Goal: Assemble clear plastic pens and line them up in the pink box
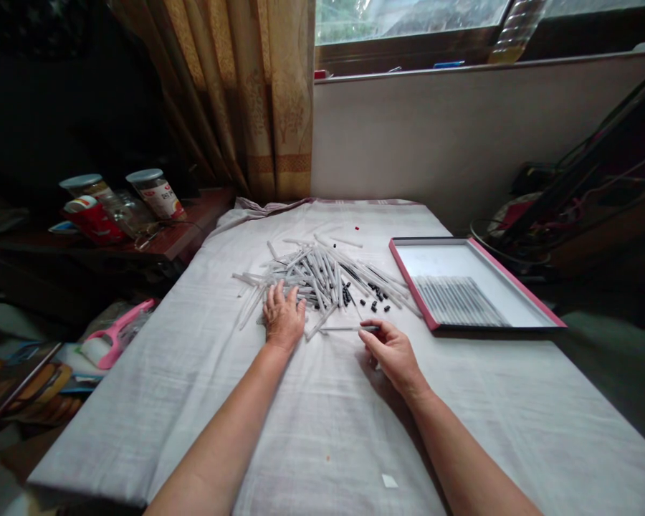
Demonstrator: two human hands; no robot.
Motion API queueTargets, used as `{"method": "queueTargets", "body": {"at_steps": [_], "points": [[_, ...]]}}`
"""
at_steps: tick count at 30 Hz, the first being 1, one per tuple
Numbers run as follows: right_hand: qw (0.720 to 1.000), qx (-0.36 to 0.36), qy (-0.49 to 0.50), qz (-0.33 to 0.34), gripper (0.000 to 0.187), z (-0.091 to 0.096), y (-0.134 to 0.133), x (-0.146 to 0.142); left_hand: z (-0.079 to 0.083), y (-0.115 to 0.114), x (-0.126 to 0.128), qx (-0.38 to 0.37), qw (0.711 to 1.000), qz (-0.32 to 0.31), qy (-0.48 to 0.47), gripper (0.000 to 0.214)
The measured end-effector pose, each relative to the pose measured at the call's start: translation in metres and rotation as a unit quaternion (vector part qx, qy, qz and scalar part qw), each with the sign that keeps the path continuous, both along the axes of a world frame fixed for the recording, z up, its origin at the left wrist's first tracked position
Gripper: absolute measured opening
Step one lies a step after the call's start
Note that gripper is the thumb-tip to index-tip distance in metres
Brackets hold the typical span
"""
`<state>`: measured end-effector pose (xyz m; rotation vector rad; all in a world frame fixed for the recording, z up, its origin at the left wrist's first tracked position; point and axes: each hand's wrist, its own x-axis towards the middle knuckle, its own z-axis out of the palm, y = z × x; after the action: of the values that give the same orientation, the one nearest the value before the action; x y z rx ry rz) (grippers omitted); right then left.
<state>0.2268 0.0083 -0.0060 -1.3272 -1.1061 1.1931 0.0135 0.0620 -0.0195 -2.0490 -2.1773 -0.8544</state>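
Observation:
A heap of clear pen barrels lies on the white cloth, with small black caps scattered at its right side. My left hand rests flat on the heap's near left edge, fingers stretched out. Just right of it, my right hand pinches one end of a single pen barrel, which lies across the cloth toward the left hand.
A pink-rimmed white tray at the right holds a row of several finished pens. Jars stand on a dark shelf at the left. A pink-handled tool lies below. A white wall and a curtain stand behind.

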Motion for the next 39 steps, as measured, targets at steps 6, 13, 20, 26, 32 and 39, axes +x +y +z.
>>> {"method": "queueTargets", "body": {"at_steps": [6,13,20,26,32,39], "points": [[0.995,0.015,0.073,-0.067,0.048,0.0,0.004,0.002,0.001,0.005,-0.001,0.055,0.976,-0.205,-0.057,0.03],[0.988,-0.002,0.123,-0.095,0.056,0.0,0.005,0.001,0.01,0.001,-0.049,0.104,0.967,-0.226,-0.057,0.022],[0.991,0.002,0.111,-0.074,0.052,-0.001,0.005,0.0,0.028,-0.019,-0.024,0.036,0.974,-0.219,0.033,0.017],[0.987,-0.022,0.135,-0.088,0.055,0.005,0.005,0.001,0.035,-0.009,0.004,-0.015,0.978,-0.167,0.125,0.016],[0.977,-0.056,0.18,-0.097,0.053,0.009,0.006,0.003,0.038,0.001,0.004,-0.03,0.973,-0.171,0.15,0.011],[0.963,-0.069,0.236,-0.109,0.044,0.013,0.008,0.009,0.041,-0.007,-0.007,0.042,0.969,-0.242,0.006,0.009]]}}
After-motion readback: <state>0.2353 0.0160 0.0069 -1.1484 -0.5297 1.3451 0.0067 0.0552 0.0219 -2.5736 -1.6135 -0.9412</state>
